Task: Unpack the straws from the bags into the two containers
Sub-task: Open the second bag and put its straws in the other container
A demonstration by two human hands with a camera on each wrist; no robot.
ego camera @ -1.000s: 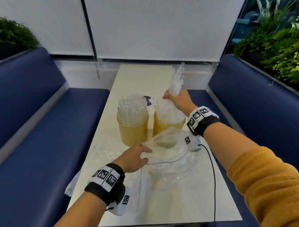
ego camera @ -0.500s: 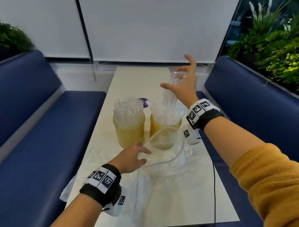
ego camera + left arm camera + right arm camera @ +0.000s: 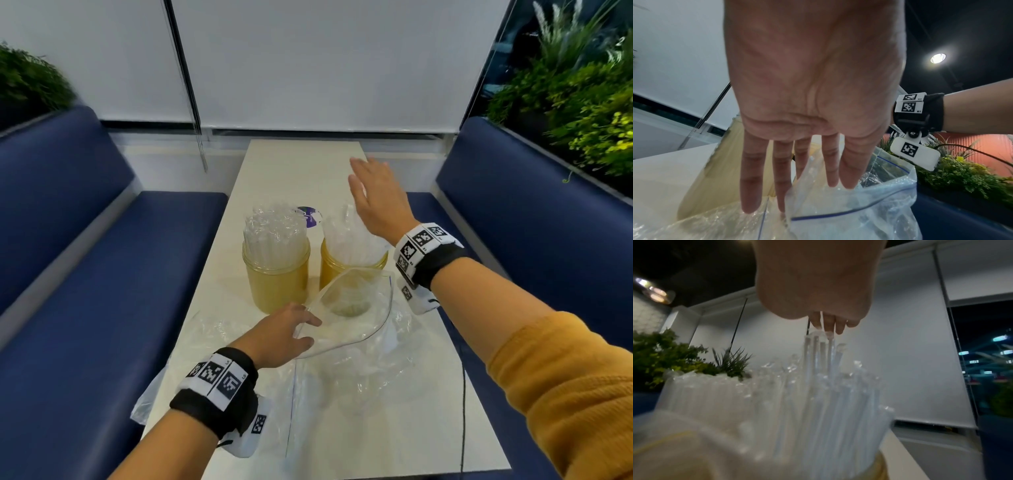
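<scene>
While your left hand (image 3: pixel 279 334) rests near you on the table (image 3: pixel 284 171), its fingers (image 3: pixel 750 178) lie straight on the mouth of a clear zip bag (image 3: pixel 349 315), pressing the plastic without curling round it. Your right hand (image 3: pixel 378 202) is raised, flat and spread, over the right container (image 3: pixel 352 270), holding nothing; in the right wrist view its fingertips (image 3: pixel 828 328) meet the tops of the tallest straws (image 3: pixel 818 386), though actual contact cannot be confirmed. The two amber containers stand side by side at mid-table, the left container (image 3: pixel 276 277) packed with wrapped straws standing upright. More crumpled clear bags (image 3: pixel 359 383) lie on the near part of the table, one hanging over its left edge. Blue benches (image 3: pixel 68 240) flank the table on both sides.
</scene>
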